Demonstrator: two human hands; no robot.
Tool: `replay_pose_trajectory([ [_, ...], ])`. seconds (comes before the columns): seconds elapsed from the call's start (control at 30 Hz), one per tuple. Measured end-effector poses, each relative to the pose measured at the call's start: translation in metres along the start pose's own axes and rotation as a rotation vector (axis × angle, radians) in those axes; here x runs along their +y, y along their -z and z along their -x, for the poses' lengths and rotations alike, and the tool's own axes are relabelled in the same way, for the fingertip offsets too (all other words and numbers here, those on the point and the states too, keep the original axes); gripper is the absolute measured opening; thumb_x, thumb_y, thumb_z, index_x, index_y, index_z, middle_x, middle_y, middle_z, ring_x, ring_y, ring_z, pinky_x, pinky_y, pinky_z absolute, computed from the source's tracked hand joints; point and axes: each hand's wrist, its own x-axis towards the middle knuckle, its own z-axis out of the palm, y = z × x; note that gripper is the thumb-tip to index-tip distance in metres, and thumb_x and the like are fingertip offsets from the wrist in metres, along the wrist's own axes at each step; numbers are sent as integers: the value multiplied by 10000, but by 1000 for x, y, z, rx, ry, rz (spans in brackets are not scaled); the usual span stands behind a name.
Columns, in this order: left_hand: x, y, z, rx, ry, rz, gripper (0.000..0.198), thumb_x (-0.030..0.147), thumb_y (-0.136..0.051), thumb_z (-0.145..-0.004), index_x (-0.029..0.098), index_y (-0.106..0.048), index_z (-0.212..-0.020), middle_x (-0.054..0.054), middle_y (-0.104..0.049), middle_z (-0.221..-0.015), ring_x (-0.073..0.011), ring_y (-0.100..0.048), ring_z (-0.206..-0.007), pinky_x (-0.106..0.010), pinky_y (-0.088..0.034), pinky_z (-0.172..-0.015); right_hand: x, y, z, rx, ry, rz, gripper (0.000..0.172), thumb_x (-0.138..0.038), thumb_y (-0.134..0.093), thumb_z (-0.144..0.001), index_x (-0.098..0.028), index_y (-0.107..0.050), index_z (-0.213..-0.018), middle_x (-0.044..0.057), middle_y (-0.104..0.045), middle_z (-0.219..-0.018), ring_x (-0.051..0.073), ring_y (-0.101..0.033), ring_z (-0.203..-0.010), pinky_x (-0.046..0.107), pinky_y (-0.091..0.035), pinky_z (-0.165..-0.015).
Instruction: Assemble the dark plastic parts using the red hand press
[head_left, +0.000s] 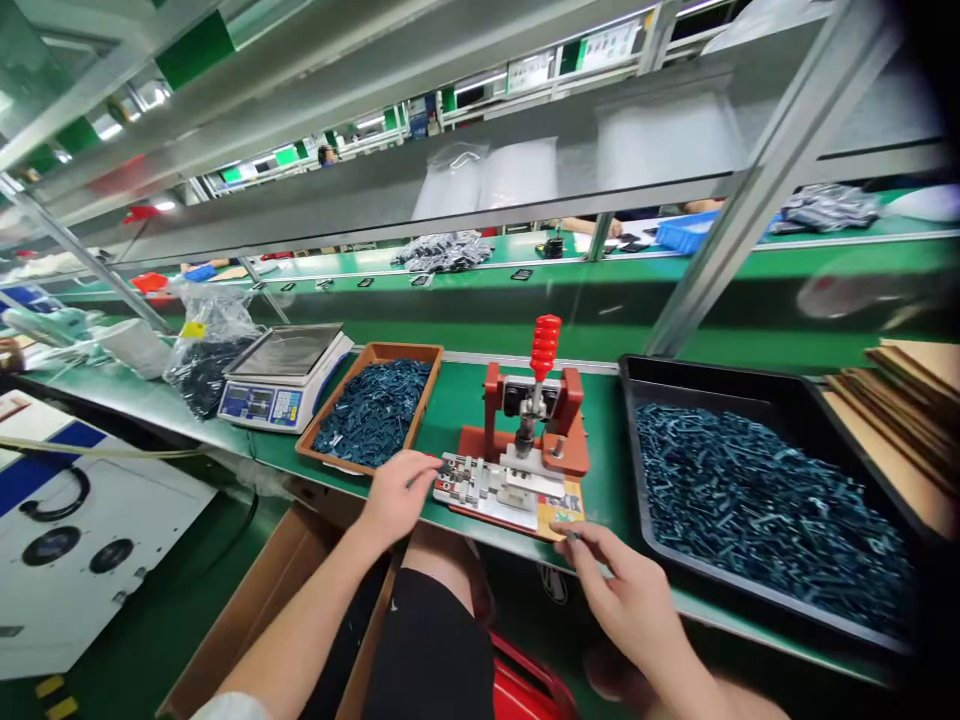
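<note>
A small hand press (536,400) with a red ribbed lever handle (545,347) stands on the green bench. A metal slide fixture (487,488) reaches out from it to the left. My left hand (396,497) is at the fixture's left end, thumb and forefinger pinched there; what lies between them is too small to tell. Just off the fixture's front right corner, my right hand (626,590) pinches a small dark piece (572,535). An orange-brown tray (435,352) of small dark blue parts (379,405) sits beyond my left hand. Right of the press, a large black tray (637,480) holds many slim dark parts (757,510).
A weighing scale (281,380) and a clear bag of dark parts (206,350) stand at the left. Cardboard sheets (900,420) are stacked far right. A metal frame post (757,190) rises behind the black tray. Below the bench edge is a cardboard box (247,610).
</note>
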Motion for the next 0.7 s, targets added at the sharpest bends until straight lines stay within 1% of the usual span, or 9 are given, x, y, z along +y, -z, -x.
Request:
replay_pose_trajectory([
  [0.07,16,-23,3,-159,40,35,227,220,-587,-964,220,-732,-1139,-55,-726,-1030,-207,-665,-966,-334,-541,-923,9,-19,-1,62,15,13,171,-257,-528,-1005,-234,-681,-1078,42,-725,-1011,203,-712,-892,286,-568,-790],
  [0.13,24,-43,-2,-256,91,10,277,208,-635,-936,205,-709,-1202,-58,-726,-1005,-218,-653,-944,-348,-531,-935,18,-29,-3,140,0,23,181,-273,-522,-1001,-223,-694,-1021,63,-697,-997,226,-685,-909,321,-551,-795],
  [0.2,26,-58,-11,-323,99,-37,224,204,-652,-927,206,-729,-1138,-50,-727,-961,-224,-634,-921,-359,-519,-929,24,-34,-3,173,-51,5,184,-279,-514,-999,-217,-681,-953,44,-664,-897,208,-657,-811,304,-528,-730],
  [0.27,28,-69,-22,-379,56,-85,128,196,-639,-933,209,-752,-991,-46,-718,-945,-228,-610,-937,-366,-499,-932,27,-35,-1,182,-91,-18,176,-275,-509,-997,-217,-657,-922,19,-646,-834,186,-632,-739,279,-503,-679],
  [0.3,29,-74,-27,-397,32,-109,118,182,-632,-927,203,-749,-932,-51,-709,-964,-231,-598,-958,-369,-490,-932,28,-35,1,186,-98,-25,170,-274,-509,-994,-217,-649,-916,11,-644,-823,180,-624,-723,271,-494,-666],
  [0.43,35,-88,-35,-448,-17,-228,135,115,-589,-878,176,-709,-886,-75,-659,-1079,-256,-559,-1048,-401,-456,-952,28,-34,7,224,-94,-38,141,-258,-522,-969,-218,-639,-902,4,-639,-816,177,-614,-723,261,-482,-656],
  [0.53,40,-92,-36,-495,-13,-308,164,109,-537,-872,178,-686,-883,-77,-656,-1057,-268,-561,-1040,-428,-430,-963,29,-32,9,252,-111,-65,127,-257,-544,-954,-218,-645,-887,15,-644,-835,189,-623,-758,270,-497,-673],
  [0.63,43,-92,-40,-549,2,-331,153,126,-541,-856,180,-681,-890,-80,-664,-1063,-278,-565,-1037,-425,-430,-944,31,-30,12,214,-159,-123,151,-296,-555,-971,-216,-682,-964,36,-664,-892,199,-637,-767,298,-522,-695],
  [0.7,43,-91,-44,-577,12,-333,158,136,-554,-847,184,-685,-920,-79,-673,-1052,-283,-574,-1022,-420,-440,-921,32,-30,12,167,-220,-168,213,-335,-530,-999,-217,-700,-1046,53,-670,-931,197,-641,-746,317,-537,-692],
])
